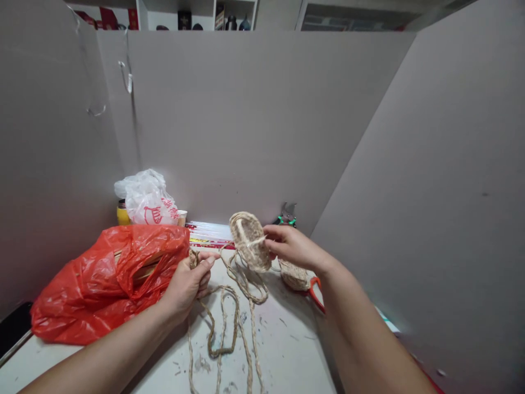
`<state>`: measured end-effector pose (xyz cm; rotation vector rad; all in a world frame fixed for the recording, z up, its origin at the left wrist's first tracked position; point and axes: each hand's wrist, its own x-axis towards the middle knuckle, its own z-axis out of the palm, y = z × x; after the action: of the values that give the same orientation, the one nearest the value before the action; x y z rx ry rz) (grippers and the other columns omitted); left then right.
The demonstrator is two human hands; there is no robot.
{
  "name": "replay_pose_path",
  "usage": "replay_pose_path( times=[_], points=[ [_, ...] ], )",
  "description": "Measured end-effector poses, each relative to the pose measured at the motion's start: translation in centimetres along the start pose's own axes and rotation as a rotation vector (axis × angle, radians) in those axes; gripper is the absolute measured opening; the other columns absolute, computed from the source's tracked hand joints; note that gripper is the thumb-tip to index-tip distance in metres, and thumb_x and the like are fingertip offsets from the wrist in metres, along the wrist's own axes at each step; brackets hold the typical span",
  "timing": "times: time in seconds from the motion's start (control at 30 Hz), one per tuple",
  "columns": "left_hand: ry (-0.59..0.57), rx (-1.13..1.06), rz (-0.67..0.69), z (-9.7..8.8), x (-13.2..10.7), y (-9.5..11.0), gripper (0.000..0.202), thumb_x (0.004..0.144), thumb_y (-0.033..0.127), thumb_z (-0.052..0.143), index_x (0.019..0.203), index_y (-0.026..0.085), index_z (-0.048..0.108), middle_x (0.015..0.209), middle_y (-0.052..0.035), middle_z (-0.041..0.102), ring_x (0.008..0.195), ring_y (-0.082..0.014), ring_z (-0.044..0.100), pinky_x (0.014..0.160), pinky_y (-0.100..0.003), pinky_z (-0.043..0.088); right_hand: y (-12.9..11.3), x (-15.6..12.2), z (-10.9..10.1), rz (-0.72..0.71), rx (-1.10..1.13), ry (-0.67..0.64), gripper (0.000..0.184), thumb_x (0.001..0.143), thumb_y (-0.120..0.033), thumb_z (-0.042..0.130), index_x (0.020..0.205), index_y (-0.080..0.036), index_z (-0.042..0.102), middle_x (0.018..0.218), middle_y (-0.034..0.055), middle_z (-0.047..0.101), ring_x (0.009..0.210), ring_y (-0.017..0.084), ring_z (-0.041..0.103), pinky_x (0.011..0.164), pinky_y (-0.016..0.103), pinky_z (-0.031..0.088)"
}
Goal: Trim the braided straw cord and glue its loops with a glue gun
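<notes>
An oval woven piece (pixel 241 246) is held up near the centre of the frame, just above the surface (pixel 295 355), its right edge pinched between the thumb and fingers of the right hand (pixel 292 247). Of the two hands, the left hand (pixel 189 285), left of centre, is mostly closed, with cord (pixel 223 350) gripped in its curled fingers; exactly how the strand is threaded through them cannot be told. Handling would probably be best served by a light pinch at the rim, so that the weave is not bent, while the cord is drawn with even, gentle tension. The loops hanging below centre and the strands trailing to the bottom edge should be separated before any pull is made, since a snarl could easily be tightened. The slack is best kept clear of the red handle (pixel 315 295) and second woven piece (pixel 294 276) at centre right, and of the red bag (pixel 102 290) at lower left, where it might be caught.
</notes>
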<state>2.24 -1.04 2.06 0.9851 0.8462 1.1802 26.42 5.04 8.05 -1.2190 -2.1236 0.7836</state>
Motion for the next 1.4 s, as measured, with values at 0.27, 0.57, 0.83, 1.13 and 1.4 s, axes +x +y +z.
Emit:
replay_pose_path(
  times=[0.27, 0.57, 0.83, 1.13, 1.4],
  points=[
    [0.001, 0.196, -0.103, -1.8, 1.8, -3.3, 0.035, 0.073, 0.044, 0.065, 0.091, 0.015, 0.056, 0.044, 0.0123, 0.027, 0.039, -0.0044, 0.018, 0.037, -0.018, 0.013, 6.4, -1.9, -6.4, 0.459, -0.394, 0.786, 0.032, 0.077, -0.026, 0.047, 0.099, -0.012, 0.065, 0.084, 0.0145, 0.068, 0.075, 0.024, 0.062, 0.066, 0.032, 0.045],
    [-0.058, 0.248, -0.108, -2.3, 2.2, -3.6, 0.042, 0.069, 0.050, 0.067, 0.089, 0.015, 0.058, 0.044, 0.0120, 0.030, 0.038, -0.0041, 0.019, 0.038, -0.019, 0.012, 13.1, -2.6, -6.0, 0.649, -0.379, 0.961, 0.047, 0.071, -0.019, 0.054, 0.117, -0.013, 0.061, 0.090, 0.0161, 0.070, 0.083, 0.027, 0.065, 0.072, 0.034, 0.046],
    [-0.053, 0.275, -0.094, -2.3, 2.3, -3.6, 0.043, 0.068, 0.051, 0.068, 0.089, 0.015, 0.058, 0.045, 0.0113, 0.033, 0.037, -0.0041, 0.021, 0.038, -0.019, 0.014, 12.7, -2.6, -6.3, 0.507, -0.195, 1.099, 0.039, 0.072, -0.023, 0.047, 0.104, -0.010, 0.065, 0.101, 0.0203, 0.068, 0.094, 0.030, 0.062, 0.081, 0.039, 0.045],
    [-0.088, 0.266, -0.056, -2.0, 1.9, -3.3, 0.042, 0.064, 0.047, 0.072, 0.087, 0.014, 0.058, 0.044, 0.0118, 0.035, 0.036, -0.0038, 0.024, 0.039, -0.019, 0.015, 1.5, 3.3, 1.6, 0.090, 0.197, 0.573, 0.029, 0.075, -0.039, 0.052, 0.087, -0.016, 0.065, 0.074, 0.0065, 0.069, 0.062, 0.018, 0.063, 0.057, 0.027, 0.049],
    [-0.131, 0.265, 0.064, -2.0, 2.6, -4.1, 0.012, 0.059, 0.016, 0.069, 0.064, 0.014, 0.059, 0.049, 0.0057, 0.048, 0.045, -0.0074, 0.038, 0.045, -0.020, 0.027, -3.2, 1.4, 11.1, 0.035, 0.267, 0.145, 0.023, 0.055, -0.031, 0.079, 0.071, -0.017, 0.069, 0.064, -0.0011, 0.065, 0.061, 0.014, 0.057, 0.056, 0.023, 0.042]
  ],
)
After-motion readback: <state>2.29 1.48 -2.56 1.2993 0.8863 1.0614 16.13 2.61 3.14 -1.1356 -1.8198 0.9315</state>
